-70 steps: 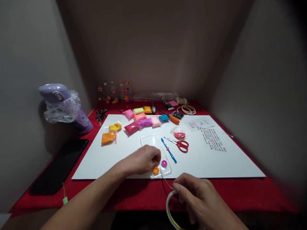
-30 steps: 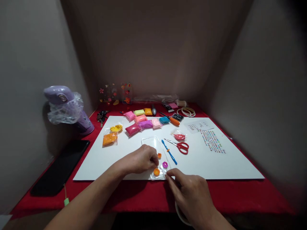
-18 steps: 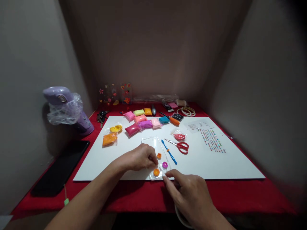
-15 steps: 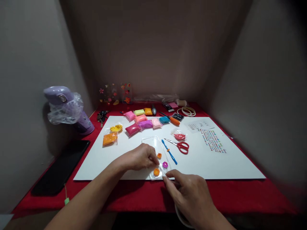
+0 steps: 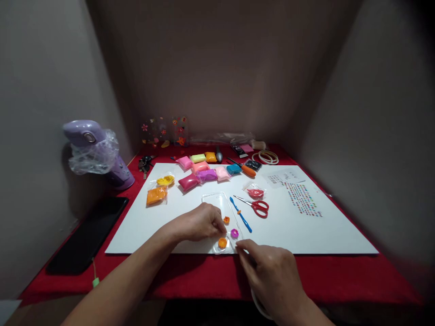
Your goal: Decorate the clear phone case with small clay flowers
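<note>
A clear phone case (image 5: 213, 199) lies on the white board (image 5: 306, 240), with two orange flowers (image 5: 222, 243) and a purple flower (image 5: 234, 233) on it. My left hand (image 5: 205, 222) rests over the case's left side, fingers closed by the upper orange flower; what they pinch, if anything, is too small to name. Low at the case's right corner is my right hand (image 5: 270, 267), its thumb and index finger pressed together just below the purple flower. Whatever it holds is hidden. A blue tool (image 5: 245, 222) and red-handled scissors (image 5: 261, 208) lie to the right.
Packets of coloured clay (image 5: 188, 182) lie across the board's back. A sheet of small gems (image 5: 302, 199) is at right. On the red cloth (image 5: 204, 278), a black phone (image 5: 90, 235) and a purple bottle (image 5: 118, 172) stand or lie at left; bangles (image 5: 267, 157) are behind.
My right hand's fingertips have moved slightly right, away from the lower orange flower. My left hand has stayed nearly in place. The whole view has shifted a little.
</note>
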The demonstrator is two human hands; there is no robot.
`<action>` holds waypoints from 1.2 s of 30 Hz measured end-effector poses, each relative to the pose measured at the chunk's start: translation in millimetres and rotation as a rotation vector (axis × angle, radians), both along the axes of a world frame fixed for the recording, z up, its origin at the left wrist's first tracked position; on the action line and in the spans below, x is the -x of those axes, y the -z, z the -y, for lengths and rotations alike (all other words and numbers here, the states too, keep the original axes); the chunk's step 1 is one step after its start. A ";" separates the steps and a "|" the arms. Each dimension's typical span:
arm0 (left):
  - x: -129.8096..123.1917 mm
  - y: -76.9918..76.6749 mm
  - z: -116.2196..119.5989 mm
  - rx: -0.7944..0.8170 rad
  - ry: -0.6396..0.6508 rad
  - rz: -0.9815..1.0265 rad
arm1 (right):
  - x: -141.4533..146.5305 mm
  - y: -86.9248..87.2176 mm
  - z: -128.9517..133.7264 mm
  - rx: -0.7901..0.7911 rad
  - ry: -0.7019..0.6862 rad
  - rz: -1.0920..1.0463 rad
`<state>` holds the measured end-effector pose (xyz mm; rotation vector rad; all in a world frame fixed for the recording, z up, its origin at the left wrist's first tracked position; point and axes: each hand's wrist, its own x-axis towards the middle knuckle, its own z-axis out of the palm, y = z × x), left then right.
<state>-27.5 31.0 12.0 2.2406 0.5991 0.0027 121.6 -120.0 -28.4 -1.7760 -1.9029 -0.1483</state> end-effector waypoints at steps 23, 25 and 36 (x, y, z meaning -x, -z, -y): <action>0.9 3.8 -2.4 0.009 -0.001 -0.014 | 1.1 4.9 8.8 -0.263 0.019 0.285; 0.5 3.6 -1.8 0.015 -0.008 -0.019 | 1.0 5.7 8.9 -0.252 0.019 0.280; -0.3 -0.1 -0.6 0.013 -0.006 -0.031 | 1.0 10.8 8.0 -0.215 0.032 0.281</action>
